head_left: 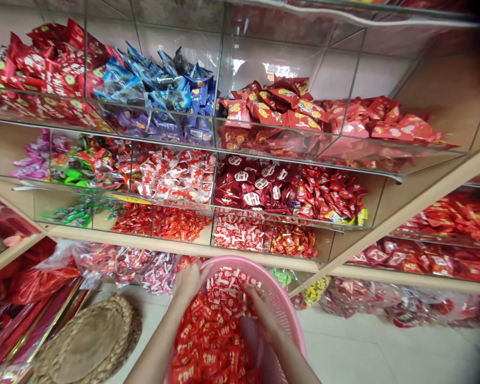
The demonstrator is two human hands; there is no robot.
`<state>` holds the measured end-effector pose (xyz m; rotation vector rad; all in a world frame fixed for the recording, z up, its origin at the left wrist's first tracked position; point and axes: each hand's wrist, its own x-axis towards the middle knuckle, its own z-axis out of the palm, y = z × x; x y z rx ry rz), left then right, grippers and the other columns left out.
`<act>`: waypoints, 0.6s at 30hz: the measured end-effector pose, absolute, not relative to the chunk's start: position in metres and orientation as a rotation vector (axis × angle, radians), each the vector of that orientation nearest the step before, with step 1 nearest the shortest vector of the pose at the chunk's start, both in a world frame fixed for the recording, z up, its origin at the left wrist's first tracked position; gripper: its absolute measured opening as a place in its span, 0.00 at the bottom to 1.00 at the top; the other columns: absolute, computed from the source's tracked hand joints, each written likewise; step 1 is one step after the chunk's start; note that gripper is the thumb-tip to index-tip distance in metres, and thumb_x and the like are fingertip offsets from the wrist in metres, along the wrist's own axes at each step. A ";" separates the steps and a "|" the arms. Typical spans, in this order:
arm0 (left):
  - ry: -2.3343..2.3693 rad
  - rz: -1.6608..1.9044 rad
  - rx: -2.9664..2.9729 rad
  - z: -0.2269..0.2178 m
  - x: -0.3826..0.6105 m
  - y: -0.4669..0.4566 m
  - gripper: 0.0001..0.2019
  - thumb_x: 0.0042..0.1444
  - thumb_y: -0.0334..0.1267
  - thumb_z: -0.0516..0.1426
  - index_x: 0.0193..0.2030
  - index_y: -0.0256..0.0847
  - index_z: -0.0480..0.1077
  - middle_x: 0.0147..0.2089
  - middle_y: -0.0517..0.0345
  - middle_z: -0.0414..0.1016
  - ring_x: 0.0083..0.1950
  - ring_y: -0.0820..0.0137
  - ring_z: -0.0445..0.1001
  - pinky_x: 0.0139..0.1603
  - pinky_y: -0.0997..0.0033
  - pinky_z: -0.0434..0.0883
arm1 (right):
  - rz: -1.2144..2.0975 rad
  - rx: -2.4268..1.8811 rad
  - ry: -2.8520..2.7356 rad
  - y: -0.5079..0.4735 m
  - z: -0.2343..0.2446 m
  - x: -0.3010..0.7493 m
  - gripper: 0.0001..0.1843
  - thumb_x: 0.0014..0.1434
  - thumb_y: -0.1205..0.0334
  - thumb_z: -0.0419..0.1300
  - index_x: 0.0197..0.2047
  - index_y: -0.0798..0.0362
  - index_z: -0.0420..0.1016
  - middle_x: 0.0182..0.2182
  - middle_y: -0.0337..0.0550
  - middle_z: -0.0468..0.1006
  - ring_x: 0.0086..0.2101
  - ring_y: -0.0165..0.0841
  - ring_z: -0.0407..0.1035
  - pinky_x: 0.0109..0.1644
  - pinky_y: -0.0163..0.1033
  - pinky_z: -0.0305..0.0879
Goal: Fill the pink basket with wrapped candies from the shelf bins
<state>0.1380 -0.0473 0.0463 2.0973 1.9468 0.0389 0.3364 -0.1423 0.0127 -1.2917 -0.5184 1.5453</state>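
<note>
A pink plastic basket [294, 314] with perforated sides stands below the shelves, in front of me. My left hand [188, 281] grips its rim at the upper left, thumb towards the inside. Red wrapped candies [208, 341] with pale lettering fill the left and near part of the basket. Small white-and-red wrapped candies [229, 281] lie at its far side. Inside the basket on the right, my right hand [261, 308] reaches in with fingers stretched out, its fingertips touching the white-and-red candies. Slight blur covers those fingertips.
Glass-fronted shelf bins [176, 200] rise ahead, holding several kinds of wrapped candy. Clear bags of sweets [124, 264] sit beneath the lowest shelf. A round woven straw stool [86, 338] is on the floor at left, beside red packages [8, 330]. A wooden divider [408, 213] slants at right.
</note>
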 end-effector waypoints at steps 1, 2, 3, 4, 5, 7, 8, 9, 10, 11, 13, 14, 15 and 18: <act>1.946 0.039 2.095 0.046 0.138 -0.047 0.31 0.62 0.57 0.38 0.48 0.37 0.72 0.39 0.41 0.79 0.42 0.57 0.78 0.41 0.65 0.68 | 1.545 -1.309 -0.527 -0.142 0.012 0.336 0.13 0.50 0.47 0.62 0.30 0.46 0.70 0.23 0.33 0.73 0.18 0.27 0.59 0.22 0.34 0.47; 1.945 0.038 2.094 0.046 0.138 -0.047 0.31 0.62 0.57 0.38 0.49 0.37 0.72 0.39 0.41 0.79 0.42 0.57 0.78 0.41 0.65 0.68 | 1.548 -1.319 -0.532 -0.142 0.012 0.336 0.12 0.50 0.47 0.62 0.30 0.46 0.70 0.23 0.34 0.74 0.18 0.27 0.58 0.21 0.34 0.45; 1.944 0.038 2.096 0.046 0.138 -0.047 0.31 0.62 0.58 0.38 0.49 0.38 0.72 0.39 0.41 0.79 0.42 0.57 0.78 0.41 0.65 0.68 | 1.551 -1.322 -0.532 -0.143 0.012 0.336 0.12 0.50 0.48 0.62 0.31 0.47 0.71 0.23 0.34 0.73 0.18 0.27 0.57 0.21 0.34 0.44; 1.944 0.037 2.098 0.046 0.138 -0.047 0.31 0.62 0.58 0.38 0.49 0.38 0.71 0.39 0.41 0.79 0.41 0.57 0.78 0.40 0.65 0.68 | 1.550 -1.320 -0.529 -0.143 0.013 0.335 0.11 0.50 0.49 0.62 0.31 0.47 0.71 0.22 0.33 0.72 0.18 0.27 0.57 0.21 0.34 0.44; 1.945 0.039 2.101 0.046 0.137 -0.047 0.31 0.62 0.58 0.38 0.49 0.38 0.71 0.39 0.42 0.79 0.41 0.57 0.78 0.40 0.66 0.68 | 1.544 -1.315 -0.529 -0.143 0.013 0.335 0.10 0.50 0.50 0.61 0.31 0.47 0.72 0.21 0.33 0.71 0.18 0.27 0.56 0.21 0.34 0.44; 1.945 0.047 2.108 0.045 0.137 -0.048 0.31 0.62 0.59 0.38 0.48 0.38 0.72 0.38 0.42 0.79 0.41 0.57 0.78 0.39 0.66 0.68 | 1.528 -1.278 -0.547 -0.144 0.015 0.335 0.09 0.51 0.52 0.61 0.31 0.48 0.72 0.20 0.32 0.69 0.18 0.26 0.55 0.22 0.33 0.46; 1.945 0.052 2.112 0.045 0.137 -0.048 0.32 0.62 0.59 0.37 0.48 0.38 0.72 0.38 0.42 0.79 0.41 0.57 0.78 0.39 0.65 0.68 | 1.524 -1.249 -0.558 -0.144 0.016 0.334 0.09 0.51 0.53 0.60 0.32 0.48 0.73 0.20 0.33 0.69 0.19 0.26 0.56 0.22 0.33 0.47; 1.945 0.058 2.116 0.045 0.137 -0.048 0.32 0.62 0.59 0.37 0.47 0.38 0.72 0.38 0.42 0.79 0.40 0.56 0.78 0.38 0.65 0.68 | 1.525 -1.224 -0.568 -0.144 0.016 0.334 0.10 0.52 0.52 0.59 0.33 0.49 0.73 0.22 0.33 0.69 0.19 0.26 0.56 0.23 0.33 0.49; 1.944 0.061 2.119 0.044 0.137 -0.048 0.32 0.62 0.59 0.36 0.47 0.38 0.72 0.38 0.42 0.79 0.40 0.56 0.78 0.38 0.65 0.68 | 1.527 -1.210 -0.578 -0.144 0.015 0.334 0.10 0.52 0.52 0.59 0.33 0.49 0.72 0.22 0.34 0.70 0.20 0.26 0.56 0.23 0.34 0.49; 1.942 0.064 2.122 0.044 0.137 -0.048 0.33 0.62 0.59 0.36 0.46 0.38 0.72 0.37 0.42 0.79 0.40 0.56 0.78 0.38 0.64 0.68 | 1.525 -1.215 -0.598 -0.144 0.014 0.334 0.11 0.53 0.50 0.59 0.33 0.49 0.71 0.22 0.33 0.69 0.19 0.26 0.56 0.23 0.34 0.49; 1.937 0.069 2.128 0.042 0.137 -0.048 0.33 0.61 0.60 0.36 0.45 0.38 0.72 0.37 0.42 0.79 0.40 0.56 0.78 0.38 0.64 0.69 | 1.455 -1.280 -0.682 -0.142 0.011 0.334 0.13 0.51 0.49 0.61 0.33 0.49 0.70 0.20 0.32 0.67 0.19 0.27 0.55 0.23 0.34 0.49; 1.934 0.071 2.131 0.041 0.136 -0.048 0.32 0.61 0.60 0.36 0.45 0.38 0.72 0.37 0.42 0.79 0.40 0.56 0.78 0.38 0.64 0.69 | 1.384 -1.323 -0.749 -0.140 0.008 0.334 0.15 0.49 0.49 0.63 0.35 0.48 0.69 0.20 0.31 0.66 0.19 0.28 0.56 0.24 0.34 0.50; 1.933 0.072 2.133 0.041 0.136 -0.048 0.32 0.61 0.60 0.37 0.44 0.38 0.72 0.37 0.42 0.79 0.40 0.56 0.78 0.38 0.64 0.69 | 1.294 -1.367 -0.825 -0.139 0.006 0.335 0.17 0.47 0.49 0.65 0.37 0.48 0.69 0.20 0.31 0.66 0.20 0.29 0.57 0.24 0.35 0.51; 1.941 0.068 2.128 0.040 0.136 -0.048 0.31 0.61 0.60 0.38 0.45 0.38 0.72 0.38 0.42 0.79 0.40 0.56 0.78 0.39 0.64 0.69 | 0.989 -1.490 -1.046 -0.136 0.000 0.339 0.18 0.45 0.54 0.66 0.39 0.48 0.69 0.22 0.33 0.69 0.23 0.32 0.60 0.27 0.36 0.53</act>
